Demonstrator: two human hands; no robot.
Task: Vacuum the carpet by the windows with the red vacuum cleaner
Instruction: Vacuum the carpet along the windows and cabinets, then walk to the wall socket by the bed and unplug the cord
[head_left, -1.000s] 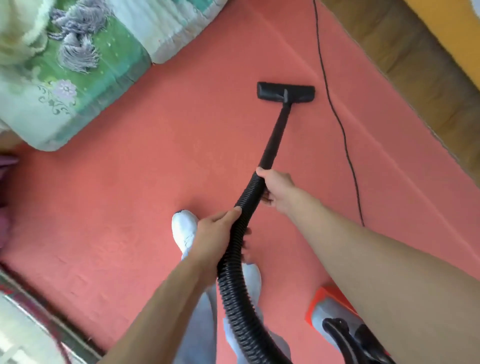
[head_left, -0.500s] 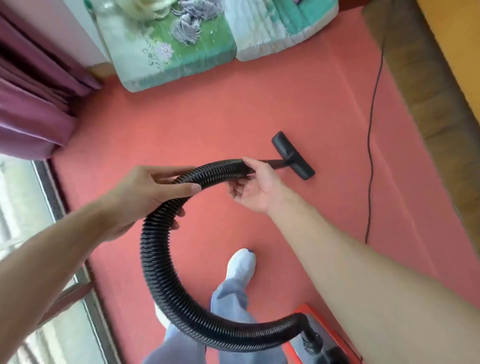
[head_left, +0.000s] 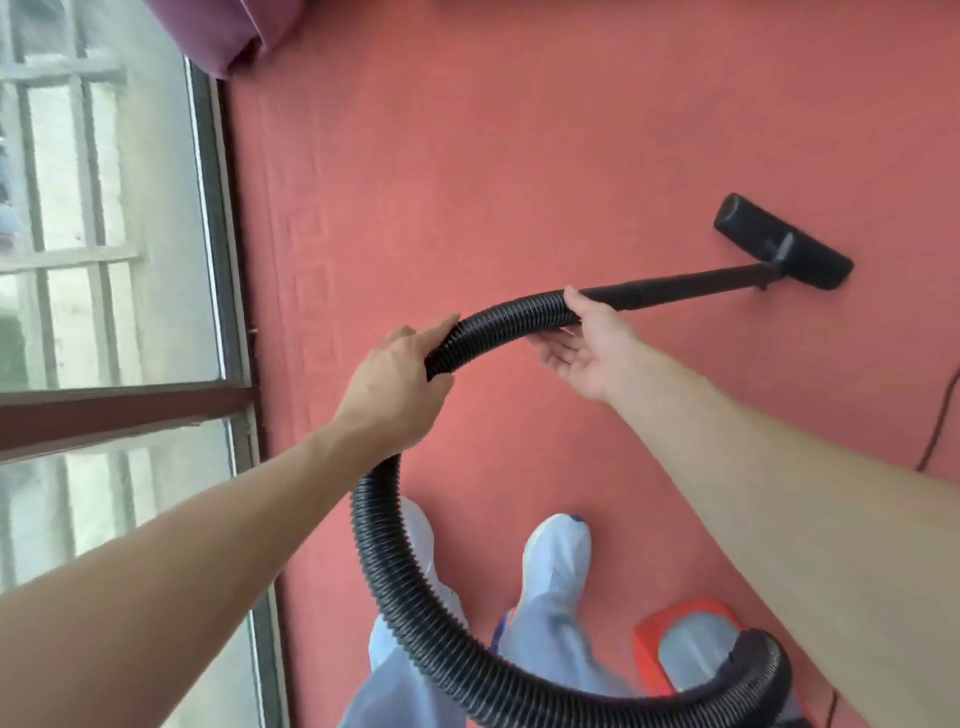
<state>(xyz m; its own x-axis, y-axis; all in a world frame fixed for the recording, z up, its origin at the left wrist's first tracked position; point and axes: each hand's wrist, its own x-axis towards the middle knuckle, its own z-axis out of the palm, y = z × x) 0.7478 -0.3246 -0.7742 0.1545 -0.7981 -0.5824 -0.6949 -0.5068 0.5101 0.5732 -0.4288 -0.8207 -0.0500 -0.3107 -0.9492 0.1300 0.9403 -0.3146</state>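
The red vacuum cleaner (head_left: 675, 631) sits on the salmon carpet (head_left: 467, 182) at the bottom right, behind my feet. Its black ribbed hose (head_left: 395, 582) loops up to my hands. My left hand (head_left: 400, 384) grips the hose from above. My right hand (head_left: 587, 343) holds the hose end from below, thumb on top, where the black wand (head_left: 685, 286) begins. The wand runs right to the black floor nozzle (head_left: 784, 249), which lies on the carpet.
Windows (head_left: 104, 234) with a dark frame line the left edge of the carpet. A purple curtain (head_left: 228, 31) hangs at the top left. The black power cord (head_left: 940, 421) trails along the right edge. My feet in light shoe covers (head_left: 556, 551) stand below the hose.
My view has turned left toward the windows; the bedding has left the frame. The nozzle now lies farther right, the wand more level, and both hands still hold the hose.
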